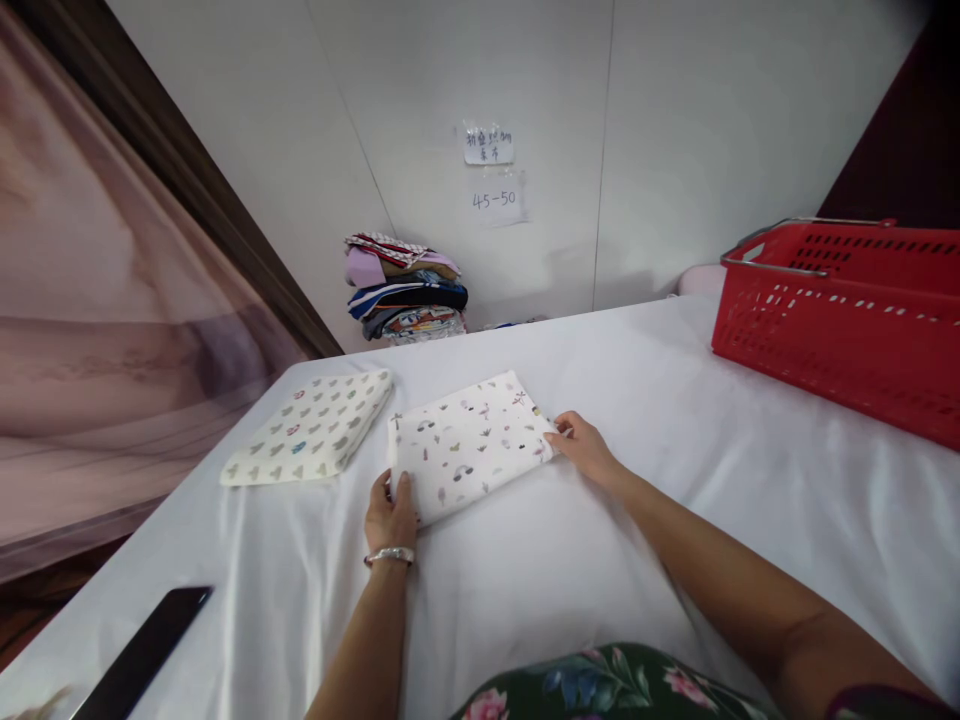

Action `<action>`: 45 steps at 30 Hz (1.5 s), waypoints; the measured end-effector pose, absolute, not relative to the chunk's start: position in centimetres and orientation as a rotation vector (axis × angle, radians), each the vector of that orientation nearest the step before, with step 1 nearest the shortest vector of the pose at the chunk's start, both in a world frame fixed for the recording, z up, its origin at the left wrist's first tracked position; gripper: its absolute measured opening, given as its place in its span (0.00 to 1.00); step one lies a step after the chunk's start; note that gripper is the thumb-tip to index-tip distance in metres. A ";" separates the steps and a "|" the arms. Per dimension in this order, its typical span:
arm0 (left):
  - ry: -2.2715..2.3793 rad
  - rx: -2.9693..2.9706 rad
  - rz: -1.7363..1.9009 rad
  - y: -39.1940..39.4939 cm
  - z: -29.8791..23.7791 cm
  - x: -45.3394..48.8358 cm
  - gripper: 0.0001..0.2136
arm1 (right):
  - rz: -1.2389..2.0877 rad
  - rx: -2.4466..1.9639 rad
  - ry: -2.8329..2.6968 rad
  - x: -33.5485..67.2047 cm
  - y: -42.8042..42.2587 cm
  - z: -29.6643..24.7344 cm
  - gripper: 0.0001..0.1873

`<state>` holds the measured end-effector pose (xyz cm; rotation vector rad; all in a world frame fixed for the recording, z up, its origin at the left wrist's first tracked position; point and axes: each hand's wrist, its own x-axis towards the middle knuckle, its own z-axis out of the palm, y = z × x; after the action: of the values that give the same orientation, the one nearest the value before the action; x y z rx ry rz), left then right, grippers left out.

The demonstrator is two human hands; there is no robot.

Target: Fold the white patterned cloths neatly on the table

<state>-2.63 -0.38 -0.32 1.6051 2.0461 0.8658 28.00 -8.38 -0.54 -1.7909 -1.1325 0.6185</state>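
Observation:
A folded white cloth [472, 445] printed with small rainbows and plants lies in front of me on the white-covered table. My left hand [391, 510], with a bracelet at its wrist, grips the cloth's left edge, thumb on top and fingers curled at the side. At the opposite edge, my right hand [581, 445] pinches the right side between thumb and fingers. To the left rests a second folded cloth [311, 428], cream with grey heart-like shapes and a few coloured ones; neither hand touches it.
A red basket [840, 330] with a metal handle stands at the right. Folded fabrics [405, 290] are stacked beyond the table's far edge, against the wall. A dark flat device [146, 650] lies at the near left. A pink curtain [112, 300] hangs along the left.

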 end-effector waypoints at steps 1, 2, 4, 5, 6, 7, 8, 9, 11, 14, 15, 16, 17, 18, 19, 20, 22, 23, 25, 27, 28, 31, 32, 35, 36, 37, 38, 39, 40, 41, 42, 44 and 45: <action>2.045 1.605 0.858 -0.4 -0.3 -2.6 0.24 | 0.587 -1.817 -1.149 28.0 -8.3 -0.2 0.13; 2.043 1.602 0.853 -0.3 -0.3 -2.6 0.24 | 0.550 -1.846 -1.162 28.0 -8.2 0.2 0.13; 2.041 1.592 0.849 -0.3 -0.4 -2.6 0.24 | 0.492 -1.905 -1.192 27.8 -7.8 0.7 0.12; 2.040 1.588 0.849 -0.2 -0.4 -2.7 0.25 | 0.478 -1.926 -1.211 27.7 -7.6 0.8 0.12; 2.035 1.583 0.846 -0.2 -0.5 -2.7 0.25 | 0.472 -1.944 -1.230 27.6 -7.4 0.9 0.11; 2.029 1.578 0.842 -0.2 -0.5 -2.8 0.25 | 0.470 -1.957 -1.242 27.5 -7.2 1.0 0.11; 2.025 1.576 0.836 -0.1 -0.6 -2.9 0.25 | 0.471 -1.967 -1.248 27.4 -7.0 0.9 0.11; 2.027 1.576 0.832 -0.1 -0.6 -2.9 0.25 | 0.473 -1.975 -1.251 27.3 -6.9 0.9 0.11; 2.035 1.581 0.823 -0.1 -0.6 -3.0 0.25 | 0.481 -1.990 -1.244 27.1 -6.6 0.7 0.12; 2.041 1.589 0.811 -0.1 -0.4 -2.9 0.25 | 0.471 -1.941 -1.241 27.1 -6.4 0.2 0.12; 2.043 1.592 0.811 -0.1 -0.4 -2.8 0.25 | 0.462 -1.907 -1.229 27.1 -6.3 0.0 0.11; 2.048 1.596 0.811 -0.1 -0.4 -2.8 0.25 | 0.461 -1.874 -1.206 27.2 -6.2 -0.1 0.11; 2.054 1.599 0.811 -0.1 -0.4 -2.7 0.25 | 0.474 -1.852 -1.173 27.2 -6.2 -0.3 0.10; 2.059 1.603 0.812 -0.1 -0.4 -2.7 0.25 | 0.501 -1.841 -1.133 27.3 -6.2 -0.4 0.10; 2.061 1.605 0.813 -0.1 -0.4 -2.6 0.25 | 0.535 -1.839 -1.094 27.3 -6.2 -0.5 0.10; 2.062 1.606 0.813 -0.1 -0.4 -2.6 0.25 | 0.569 -1.841 -1.062 27.3 -6.2 -0.6 0.11; 2.068 1.604 0.815 -0.1 -0.4 -2.6 0.25 | 0.613 -1.840 -1.030 27.3 -6.3 -0.7 0.11; 2.068 1.601 0.816 -0.1 -0.4 -2.6 0.25 | 0.620 -1.837 -1.027 27.3 -6.3 -0.7 0.11; 2.068 1.597 0.815 -0.1 -0.4 -2.6 0.25 | 0.631 -1.845 -1.036 27.2 -6.5 -0.6 0.12; 2.071 1.604 0.814 -0.1 -0.4 -2.6 0.25 | 0.643 -1.865 -1.052 27.1 -6.6 -0.4 0.11; 2.076 1.612 0.811 -0.1 -0.4 -2.6 0.24 | 0.644 -1.876 -1.063 27.1 -6.6 -0.3 0.11; 2.097 1.637 0.804 0.0 -0.4 -2.6 0.23 | 0.617 -1.917 -1.110 27.0 -6.5 -0.1 0.13; 2.102 1.643 0.803 0.0 -0.4 -2.6 0.24 | 0.603 -1.945 -1.133 26.9 -6.5 -0.1 0.14; 2.099 1.645 0.819 0.1 -0.6 -2.8 0.24 | 0.534 -2.038 -1.201 26.7 -6.3 -0.1 0.15; 2.092 1.640 0.832 0.2 -0.7 -2.9 0.24 | 0.508 -2.053 -1.216 26.6 -6.3 -0.2 0.14; 2.085 1.632 0.853 0.3 -0.8 -3.0 0.24 | 0.482 -2.054 -1.226 26.4 -6.3 -0.2 0.14; 2.078 1.623 0.879 0.3 -0.9 -3.1 0.24 | 0.461 -2.046 -1.235 26.3 -6.4 -0.2 0.13; 2.073 1.610 0.901 0.4 -0.9 -3.3 0.24 | 0.450 -2.035 -1.246 26.2 -6.4 -0.2 0.13; 2.073 1.598 0.908 0.5 -0.8 -3.4 0.25 | 0.450 -2.027 -1.261 26.1 -6.5 -0.2 0.13; 2.077 1.590 0.895 0.6 -0.7 -3.5 0.25 | 0.455 -2.027 -1.280 26.0 -6.6 -0.2 0.13; 2.082 1.588 0.862 0.6 -0.6 -3.6 0.25 | 0.465 -2.036 -1.300 25.9 -6.7 -0.1 0.13; 2.091 1.597 0.770 0.5 -0.2 -3.7 0.24 | 0.494 -2.070 -1.336 26.0 -6.8 0.0 0.13; 2.092 1.612 0.731 0.4 0.0 -3.6 0.24 | 0.509 -2.088 -1.352 26.0 -6.8 0.1 0.13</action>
<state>-3.62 0.44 0.01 1.6116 2.0916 0.7313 26.05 -6.77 0.11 -2.0881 -1.3520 0.5091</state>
